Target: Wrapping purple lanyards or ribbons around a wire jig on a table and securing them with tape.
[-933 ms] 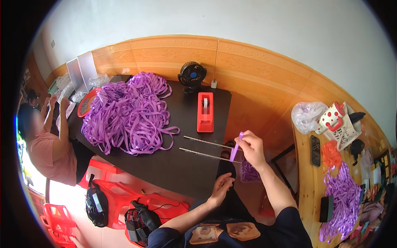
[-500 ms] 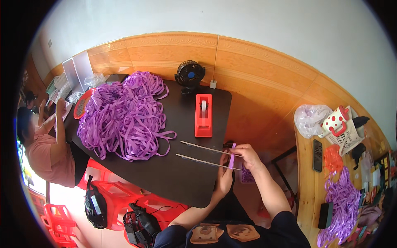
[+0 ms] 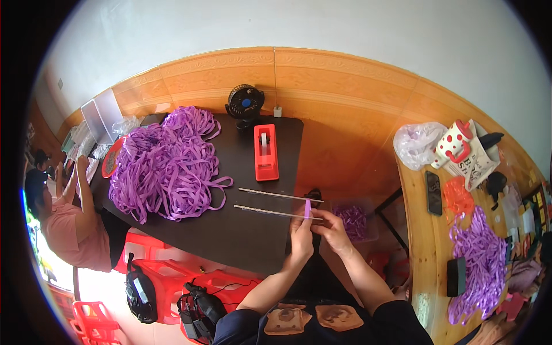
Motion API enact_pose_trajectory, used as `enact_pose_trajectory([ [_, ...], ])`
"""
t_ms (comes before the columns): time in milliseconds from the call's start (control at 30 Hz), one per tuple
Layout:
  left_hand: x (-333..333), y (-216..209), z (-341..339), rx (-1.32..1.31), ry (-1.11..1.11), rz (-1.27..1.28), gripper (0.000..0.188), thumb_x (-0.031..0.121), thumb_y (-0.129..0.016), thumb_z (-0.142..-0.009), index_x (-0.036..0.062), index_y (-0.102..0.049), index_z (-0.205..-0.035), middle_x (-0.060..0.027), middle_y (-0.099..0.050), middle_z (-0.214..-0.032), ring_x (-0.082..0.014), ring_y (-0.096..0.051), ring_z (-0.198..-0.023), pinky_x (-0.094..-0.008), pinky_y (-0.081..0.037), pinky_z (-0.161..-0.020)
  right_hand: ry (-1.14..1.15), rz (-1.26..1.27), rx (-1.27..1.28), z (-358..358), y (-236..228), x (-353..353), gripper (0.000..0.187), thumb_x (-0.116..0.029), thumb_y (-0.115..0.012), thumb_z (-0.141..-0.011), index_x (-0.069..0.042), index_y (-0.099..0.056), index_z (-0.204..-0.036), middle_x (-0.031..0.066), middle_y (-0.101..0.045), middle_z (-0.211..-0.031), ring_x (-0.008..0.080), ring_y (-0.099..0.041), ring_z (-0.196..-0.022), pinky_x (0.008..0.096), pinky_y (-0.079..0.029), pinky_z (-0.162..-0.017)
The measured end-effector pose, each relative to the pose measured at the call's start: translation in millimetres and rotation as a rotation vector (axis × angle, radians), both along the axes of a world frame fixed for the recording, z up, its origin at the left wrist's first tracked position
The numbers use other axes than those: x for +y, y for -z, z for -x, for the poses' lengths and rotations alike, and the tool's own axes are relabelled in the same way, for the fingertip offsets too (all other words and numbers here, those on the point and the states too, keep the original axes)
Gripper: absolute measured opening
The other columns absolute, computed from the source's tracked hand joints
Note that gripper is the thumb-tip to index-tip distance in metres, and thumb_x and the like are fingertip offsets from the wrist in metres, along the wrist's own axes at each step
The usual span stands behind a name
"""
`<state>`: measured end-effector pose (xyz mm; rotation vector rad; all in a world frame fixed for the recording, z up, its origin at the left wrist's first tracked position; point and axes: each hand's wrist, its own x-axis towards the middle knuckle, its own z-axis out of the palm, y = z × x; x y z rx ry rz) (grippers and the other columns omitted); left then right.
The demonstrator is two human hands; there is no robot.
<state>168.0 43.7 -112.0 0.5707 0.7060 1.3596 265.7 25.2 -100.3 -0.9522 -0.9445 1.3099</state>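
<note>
Two thin metal rods jut out past the right edge of the black table, side by side. A purple ribbon spans both rods near their free ends. My left hand pinches at the ribbon by the nearer rod, fingers closed. Close beside it, my right hand has thumb and fingers together at the same spot, at the tip of the nearer rod. The ribbon's end between the fingers is mostly hidden. A big tangled heap of purple ribbon lies on the table to the left.
A red tape dispenser and a black fan stand on the black table. Below its right edge sits a clear bin of purple ribbon. A wooden table on the right holds more ribbon. Another person sits left.
My right hand has come down from the farther rod to the nearer one, beside my left hand. The view has shifted, so the table and rods sit farther left.
</note>
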Motion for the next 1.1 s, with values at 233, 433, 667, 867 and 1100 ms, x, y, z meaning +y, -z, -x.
enact_pose_trajectory([
  [233, -6, 2, 2, -0.022, -0.029, 0.004, 0.017, 0.002, -0.05, -0.091, -0.0009, -0.063, -0.101, -0.0086, -0.065, -0.097, -0.0155, -0.059, -0.091, -0.0281, -0.044, -0.087, 0.073, -0.014, 0.024, 20, 15, -7, 0.019, 0.001, -0.061, -0.083, 0.003, -0.065, -0.102, 0.007, -0.067, -0.091, 0.0122, -0.061, -0.085, 0.0229, -0.046, -0.077],
  [433, -11, -8, 3, 0.003, -0.053, 0.058, 0.016, 0.002, -0.049, -0.091, -0.0028, -0.062, -0.099, -0.0083, -0.064, -0.094, -0.014, -0.058, -0.087, -0.0246, -0.045, -0.081, 0.158, -0.027, 0.032, 32, 17, -11, 0.013, -0.003, -0.057, -0.087, 0.003, -0.066, -0.095, 0.0058, -0.067, -0.088, 0.0103, -0.06, -0.081, 0.0218, -0.046, -0.073],
  [667, -23, -27, 13, 0.064, 0.006, 0.013, 0.015, 0.003, -0.051, -0.091, -0.0034, -0.06, -0.1, -0.0076, -0.063, -0.093, -0.0119, -0.058, -0.083, -0.0224, -0.045, -0.074, 0.154, 0.039, 0.184, 42, 15, -13, 0.013, -0.005, -0.055, -0.089, 0.001, -0.067, -0.09, 0.0038, -0.065, -0.081, 0.0092, -0.059, -0.072, 0.0208, -0.045, -0.064],
  [867, -27, -54, 30, 0.055, 0.076, 0.084, 0.017, 0.016, -0.05, -0.095, 0.0041, -0.06, -0.089, -0.0018, -0.059, -0.078, -0.0092, -0.055, -0.071, -0.0221, -0.041, -0.062, 0.095, 0.15, 0.308, 47, -7, -17, 0.013, -0.009, -0.058, -0.09, 0.0, -0.067, -0.089, 0.0027, -0.065, -0.079, 0.0082, -0.059, -0.068, 0.0197, -0.044, -0.06],
  [1100, -18, -73, 46, 0.052, 0.263, 0.297, 0.029, 0.032, -0.043, -0.1, 0.0118, -0.055, -0.082, 0.0019, -0.049, -0.071, -0.0098, -0.045, -0.064, -0.025, -0.036, -0.059, 0.103, 0.225, 0.274, 47, -9, -16, 0.012, -0.011, -0.059, -0.09, -0.003, -0.068, -0.087, 0.002, -0.065, -0.077, 0.0067, -0.056, -0.064, 0.0188, -0.041, -0.056],
])
